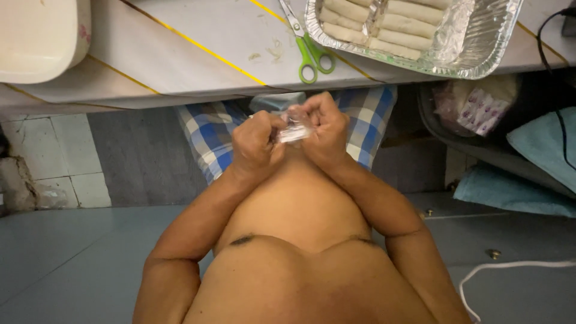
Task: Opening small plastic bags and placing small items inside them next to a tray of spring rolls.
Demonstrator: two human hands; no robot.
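Note:
Both my hands are held together in front of my bare belly, below the table edge. My left hand [257,143] and my right hand [324,127] each pinch one end of a small clear plastic wrapper [294,129] with something whitish inside. The wrapper is crumpled between my fingers and partly hidden by them. On the table above, green-handled scissors [309,53] lie beside a foil tray [480,51] filled with several pale rolls [384,24].
A white table [180,54] with yellow lines spans the top. A cream container [36,36] sits at its left. Under the table are blue checked cloth [210,135], a plastic bag [480,108], teal fabric [540,144], a black cable [561,120] and a white cable [510,267].

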